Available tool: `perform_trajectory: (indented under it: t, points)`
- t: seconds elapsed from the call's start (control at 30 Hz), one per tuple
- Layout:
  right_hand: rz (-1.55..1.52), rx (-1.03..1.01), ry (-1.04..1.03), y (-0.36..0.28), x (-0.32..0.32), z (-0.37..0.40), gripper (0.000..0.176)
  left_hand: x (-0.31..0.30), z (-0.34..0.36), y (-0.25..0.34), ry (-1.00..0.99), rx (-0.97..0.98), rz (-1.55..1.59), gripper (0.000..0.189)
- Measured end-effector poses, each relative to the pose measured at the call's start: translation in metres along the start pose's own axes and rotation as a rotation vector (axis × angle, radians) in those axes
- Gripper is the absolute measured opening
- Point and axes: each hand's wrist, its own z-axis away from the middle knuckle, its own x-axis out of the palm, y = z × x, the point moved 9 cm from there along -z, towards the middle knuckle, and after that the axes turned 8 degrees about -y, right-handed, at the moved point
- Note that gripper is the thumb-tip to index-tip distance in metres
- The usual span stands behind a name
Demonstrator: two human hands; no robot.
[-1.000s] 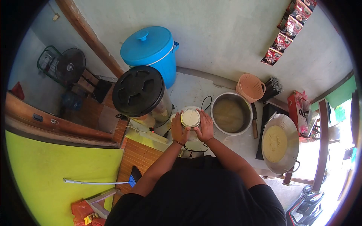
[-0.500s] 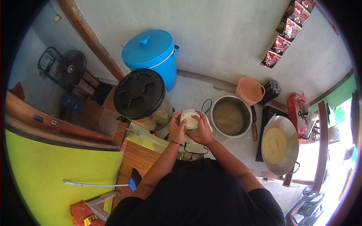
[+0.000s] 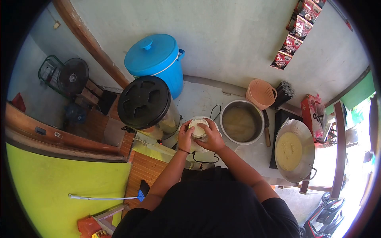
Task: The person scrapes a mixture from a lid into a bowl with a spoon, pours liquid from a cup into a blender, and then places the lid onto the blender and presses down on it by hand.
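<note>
A small round container with a pale cream top (image 3: 199, 127) is between my hands, above a white round appliance or base on the table. My left hand (image 3: 185, 135) wraps its left side, a dark bracelet at the wrist. My right hand (image 3: 212, 137) holds the right side, with fingers reaching over the rim. A black cable curls beside them. Just right stands a steel pot (image 3: 243, 122) with cloudy liquid. Left of my hands is a clear dispenser with a black lid (image 3: 143, 102).
A blue lidded bucket (image 3: 154, 59) stands behind the dispenser. Right of the pot are a knife (image 3: 267, 129), a pink basket (image 3: 260, 94) and a wide pan (image 3: 295, 150) of pale yellow batter. A broom (image 3: 107, 197) lies at the lower left.
The view has shifted slightly. My right fingers have moved further over the container's top, and both hands remain around it.
</note>
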Motion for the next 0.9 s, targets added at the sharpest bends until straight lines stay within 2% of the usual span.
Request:
perform_trajectory:
  t: [0.17,0.47,0.67,0.9]
  points:
    - [-0.004,0.053,-0.036,0.0017,0.0016,-0.0027,0.070,0.0092,0.0005,0.0032,-0.003,-0.026,0.116,0.036]
    - [0.004,0.024,0.065,-0.0032,-0.0016,0.0000,0.065,0.0042,-0.0002,0.0029,0.016,0.031,-0.027,0.035]
    - [0.075,0.033,0.062,-0.0031,-0.0004,-0.0011,0.063,0.0075,0.0028,0.0075,0.062,-0.010,0.024,0.033]
    - [0.025,0.025,0.065,-0.0008,0.0006,-0.0007,0.064,0.0055,0.0012,0.0024,0.055,0.052,0.010,0.033]
